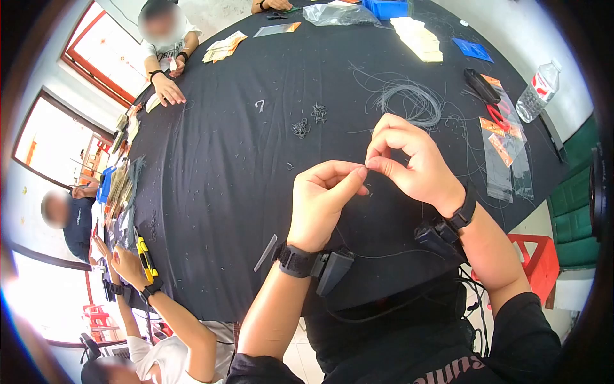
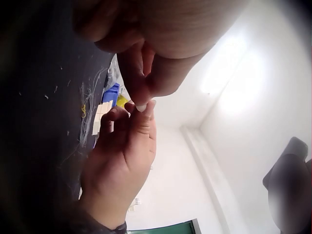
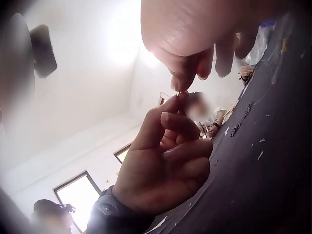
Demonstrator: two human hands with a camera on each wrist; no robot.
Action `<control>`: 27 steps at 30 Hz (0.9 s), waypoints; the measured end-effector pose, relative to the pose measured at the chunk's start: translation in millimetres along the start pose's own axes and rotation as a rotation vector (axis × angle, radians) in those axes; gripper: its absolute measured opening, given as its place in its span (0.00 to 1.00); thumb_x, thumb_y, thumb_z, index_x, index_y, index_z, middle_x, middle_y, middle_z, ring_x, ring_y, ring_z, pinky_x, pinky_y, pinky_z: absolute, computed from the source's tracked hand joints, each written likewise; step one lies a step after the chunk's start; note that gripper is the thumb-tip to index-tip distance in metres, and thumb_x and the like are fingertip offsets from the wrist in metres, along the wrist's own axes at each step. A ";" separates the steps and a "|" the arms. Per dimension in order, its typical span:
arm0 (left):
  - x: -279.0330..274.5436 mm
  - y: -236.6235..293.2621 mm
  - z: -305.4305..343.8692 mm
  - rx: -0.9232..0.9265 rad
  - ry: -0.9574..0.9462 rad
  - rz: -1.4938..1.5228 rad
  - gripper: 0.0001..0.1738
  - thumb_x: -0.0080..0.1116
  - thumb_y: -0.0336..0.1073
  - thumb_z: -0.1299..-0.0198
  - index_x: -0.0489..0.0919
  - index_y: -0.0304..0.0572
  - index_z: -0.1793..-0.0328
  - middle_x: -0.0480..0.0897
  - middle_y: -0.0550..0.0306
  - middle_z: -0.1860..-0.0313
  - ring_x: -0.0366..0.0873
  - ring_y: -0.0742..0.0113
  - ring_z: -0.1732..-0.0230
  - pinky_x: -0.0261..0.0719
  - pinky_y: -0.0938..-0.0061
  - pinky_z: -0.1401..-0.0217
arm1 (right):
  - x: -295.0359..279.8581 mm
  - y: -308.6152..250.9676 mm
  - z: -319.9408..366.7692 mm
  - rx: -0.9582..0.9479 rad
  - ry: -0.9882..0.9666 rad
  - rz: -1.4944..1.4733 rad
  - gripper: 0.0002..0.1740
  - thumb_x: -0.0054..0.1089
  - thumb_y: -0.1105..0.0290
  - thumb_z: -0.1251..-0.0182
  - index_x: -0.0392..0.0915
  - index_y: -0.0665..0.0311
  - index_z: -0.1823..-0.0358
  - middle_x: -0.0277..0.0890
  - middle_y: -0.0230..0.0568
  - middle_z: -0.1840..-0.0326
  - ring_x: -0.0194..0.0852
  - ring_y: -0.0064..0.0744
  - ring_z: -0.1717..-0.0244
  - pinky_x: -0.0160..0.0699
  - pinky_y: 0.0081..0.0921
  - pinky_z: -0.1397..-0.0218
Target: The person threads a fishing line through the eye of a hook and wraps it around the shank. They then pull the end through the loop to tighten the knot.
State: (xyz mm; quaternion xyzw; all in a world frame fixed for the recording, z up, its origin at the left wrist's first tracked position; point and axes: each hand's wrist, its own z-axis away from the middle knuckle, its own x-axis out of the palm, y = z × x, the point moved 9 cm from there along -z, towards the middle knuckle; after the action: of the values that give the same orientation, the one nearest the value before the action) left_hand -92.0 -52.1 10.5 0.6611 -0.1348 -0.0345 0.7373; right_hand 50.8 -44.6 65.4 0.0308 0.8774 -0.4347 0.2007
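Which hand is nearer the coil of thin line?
Right. In the head view, the right hand is just below the coil of thin line; the left hand is lower and farther left.

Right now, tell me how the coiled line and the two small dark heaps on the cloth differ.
The coiled line is pale grey; the dark heaps look black. The coiled line spreads in wide, loose loops; the dark heaps are small, compact clusters. Both lie on the black cloth.

Shirt lettering [image 1: 449,373] — nothing legible anywhere.
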 end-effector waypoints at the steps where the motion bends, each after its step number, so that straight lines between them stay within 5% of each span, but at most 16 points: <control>1: 0.2 -1.1 -0.3 -0.014 0.000 -0.003 0.09 0.66 0.32 0.35 0.85 0.32 0.55 0.87 0.57 0.66 0.83 0.75 0.67 0.77 0.83 0.61 | 0.4 -0.6 0.1 -0.008 -0.006 0.016 0.06 0.68 0.80 0.41 0.78 0.66 0.68 0.71 0.34 0.66 0.70 0.25 0.68 0.69 0.23 0.65; 13: 1.4 -4.6 -0.4 -0.071 -0.012 -0.012 0.09 0.66 0.31 0.36 0.85 0.31 0.55 0.86 0.58 0.67 0.82 0.76 0.67 0.77 0.83 0.60 | 1.0 -4.4 0.8 -0.019 -0.004 0.057 0.08 0.67 0.84 0.44 0.76 0.66 0.69 0.70 0.35 0.65 0.70 0.27 0.69 0.69 0.24 0.66; 16: 1.6 -5.5 -1.1 -0.015 -0.006 0.006 0.10 0.67 0.35 0.36 0.86 0.36 0.57 0.82 0.63 0.72 0.62 0.87 0.79 0.53 0.87 0.77 | 1.5 -3.7 1.9 -0.004 0.007 0.054 0.08 0.68 0.83 0.43 0.77 0.65 0.69 0.71 0.34 0.65 0.70 0.26 0.69 0.69 0.23 0.66; 19: -0.3 -4.3 -1.5 0.003 0.004 0.051 0.09 0.66 0.35 0.36 0.86 0.36 0.57 0.82 0.63 0.73 0.62 0.86 0.79 0.54 0.87 0.77 | 1.1 -2.2 2.2 0.010 0.028 0.011 0.06 0.67 0.80 0.40 0.78 0.64 0.68 0.71 0.33 0.64 0.70 0.24 0.68 0.69 0.22 0.65; 22: -4.7 -2.2 -0.4 0.000 0.039 0.110 0.08 0.66 0.31 0.36 0.85 0.33 0.57 0.86 0.59 0.67 0.77 0.79 0.71 0.73 0.84 0.66 | -0.3 0.6 1.9 0.043 0.053 -0.090 0.04 0.66 0.76 0.36 0.79 0.65 0.65 0.72 0.32 0.63 0.70 0.21 0.66 0.70 0.21 0.61; 27: -15.9 -9.2 -4.0 -0.001 0.091 0.215 0.08 0.67 0.34 0.36 0.85 0.36 0.57 0.82 0.64 0.71 0.64 0.86 0.77 0.58 0.87 0.74 | 21.6 23.5 10.4 0.211 -0.153 -0.333 0.05 0.63 0.73 0.32 0.79 0.66 0.60 0.74 0.32 0.61 0.72 0.21 0.60 0.71 0.21 0.54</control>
State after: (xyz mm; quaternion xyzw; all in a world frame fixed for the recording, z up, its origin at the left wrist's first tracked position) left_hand -105.2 -45.7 -1.3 0.6432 -0.1711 0.0748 0.7426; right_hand 39.7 -40.7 34.0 -0.1269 0.8023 -0.5522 0.1879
